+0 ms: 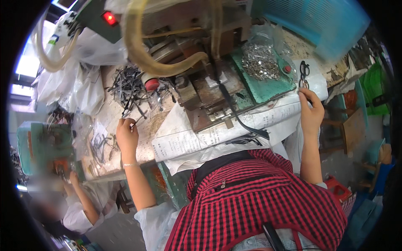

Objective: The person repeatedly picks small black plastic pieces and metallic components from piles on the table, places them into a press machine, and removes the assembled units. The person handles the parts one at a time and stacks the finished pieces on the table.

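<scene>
My left hand (127, 136) is closed in a pinch on a thin dark strip (136, 121), at the near edge of a loose pile of dark strips (129, 85). To the right, my right hand (312, 109) has its thumb and forefinger together, just below a pair of black-handled scissors (305, 69) lying on white paper. Whatever sits between those fingertips is too small to make out. Between my hands stands a metal press (213, 90), with a black strap (233, 109) hanging from its work area over the printed sheets (178, 142).
A clear bag of small shiny metal pieces (260, 62) rests on a green plate (268, 90). Two red buttons (152, 84) flank the press. A thick yellowish hose (136, 46) loops in front. A blue basket (314, 21) stands far right. At left sits another person (86, 205).
</scene>
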Demonstrator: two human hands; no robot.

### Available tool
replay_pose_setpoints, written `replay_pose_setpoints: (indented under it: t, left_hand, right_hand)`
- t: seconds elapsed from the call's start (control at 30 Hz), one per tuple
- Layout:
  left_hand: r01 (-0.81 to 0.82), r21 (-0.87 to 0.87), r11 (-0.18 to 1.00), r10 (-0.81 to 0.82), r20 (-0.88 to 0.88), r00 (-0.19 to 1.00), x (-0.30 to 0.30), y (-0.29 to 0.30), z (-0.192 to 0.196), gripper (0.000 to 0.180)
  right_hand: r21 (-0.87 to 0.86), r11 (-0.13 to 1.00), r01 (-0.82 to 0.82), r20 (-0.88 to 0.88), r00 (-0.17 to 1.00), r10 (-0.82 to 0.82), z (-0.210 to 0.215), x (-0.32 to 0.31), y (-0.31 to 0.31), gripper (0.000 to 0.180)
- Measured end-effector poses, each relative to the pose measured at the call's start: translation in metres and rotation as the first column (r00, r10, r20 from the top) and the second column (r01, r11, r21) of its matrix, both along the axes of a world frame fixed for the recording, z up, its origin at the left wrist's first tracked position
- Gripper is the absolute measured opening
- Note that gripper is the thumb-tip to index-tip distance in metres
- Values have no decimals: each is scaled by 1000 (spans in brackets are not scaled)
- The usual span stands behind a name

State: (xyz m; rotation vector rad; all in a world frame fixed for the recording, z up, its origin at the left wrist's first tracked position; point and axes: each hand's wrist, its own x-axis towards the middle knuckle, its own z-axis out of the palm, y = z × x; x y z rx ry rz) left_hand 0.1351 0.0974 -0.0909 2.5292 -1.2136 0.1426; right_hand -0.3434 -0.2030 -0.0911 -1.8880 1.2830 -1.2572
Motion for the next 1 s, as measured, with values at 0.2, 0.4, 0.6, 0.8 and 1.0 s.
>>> replay_pose_setpoints:
  t: [0.2,0.4,0.6,0.8,1.0]
  left_hand:
    - [-32,-623,782,-287,-405,868,-6,-55,-5,11]
    - [-204,-802,561,-364,-461,810,-80,-93,-21,9]
    - [-41,-927,373,-424,-209,881,-142,-108,66,6]
    - [591,-693,412,-445,413,795,-182,-106,109,13]
    - [824,-427,371,-558,607,566,-208,-142,96,22]
  right_hand:
    - [-153,861,-484,68,864,498,79,99,12,14]
    - [-62,874,-481,486,751,448,66,175,29,32]
    - [31,854,-520,554,720,418,69,170,36,46]
    - [138,714,-687,630,617,471,103,156,61,61]
    - [1,823,-568,194,807,557,89,125,28,42]
